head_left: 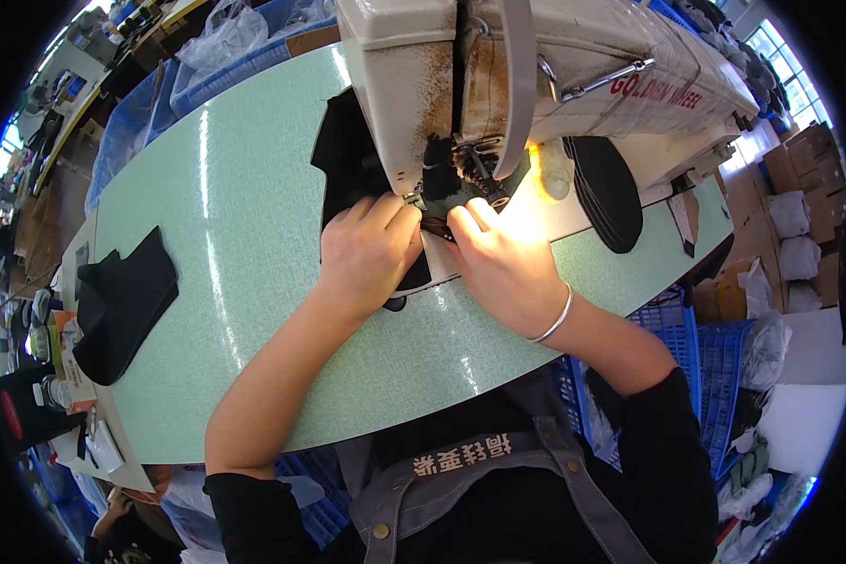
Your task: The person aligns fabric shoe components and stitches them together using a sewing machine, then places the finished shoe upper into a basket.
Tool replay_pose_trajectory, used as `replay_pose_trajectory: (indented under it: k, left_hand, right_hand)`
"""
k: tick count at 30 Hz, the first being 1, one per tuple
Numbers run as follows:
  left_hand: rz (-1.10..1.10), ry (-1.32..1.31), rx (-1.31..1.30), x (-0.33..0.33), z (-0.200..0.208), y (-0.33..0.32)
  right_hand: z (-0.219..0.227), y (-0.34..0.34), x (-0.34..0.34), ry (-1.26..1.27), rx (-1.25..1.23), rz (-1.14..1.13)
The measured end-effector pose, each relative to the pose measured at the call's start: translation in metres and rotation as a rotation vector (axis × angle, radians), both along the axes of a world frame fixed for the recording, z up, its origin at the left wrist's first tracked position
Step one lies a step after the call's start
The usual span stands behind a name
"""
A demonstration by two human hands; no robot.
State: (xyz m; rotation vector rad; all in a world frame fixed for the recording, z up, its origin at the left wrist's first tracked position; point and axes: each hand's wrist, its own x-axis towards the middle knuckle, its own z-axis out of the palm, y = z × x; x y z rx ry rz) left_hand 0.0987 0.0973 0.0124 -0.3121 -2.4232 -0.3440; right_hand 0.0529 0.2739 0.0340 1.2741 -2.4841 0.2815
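Note:
A white sewing machine [404,85] with brown stains stands at the far side of a pale green table. Its lamp shines on my right hand [503,268], which is closed at the black fabric piece [346,155] just right of the needle area. My left hand [371,249] presses its curled fingers on the same black piece, left of the presser foot. The piece spreads behind my left hand and under the machine head; its edge at the needle is mostly hidden by my fingers. A silver bangle circles my right wrist.
A stack of rounded black pieces [609,193] lies right of the needle. Another black cut piece [127,305] rests at the table's left. Blue crates [677,329] stand below the right edge, and a blue bin [254,56] with plastic bags sits behind the table.

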Motion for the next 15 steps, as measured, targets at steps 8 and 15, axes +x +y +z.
replay_pose_trajectory:
  k: [8, 15]
  left_hand:
    - [-0.005, 0.008, 0.002, -0.001, 0.001, -0.002]
    - [-0.524, -0.900, 0.250, 0.046, 0.070, -0.004]
  right_hand:
    - [0.002, 0.003, -0.001, -0.007, -0.022, 0.047]
    - [0.047, 0.088, -0.026, -0.417, 0.126, -0.059]
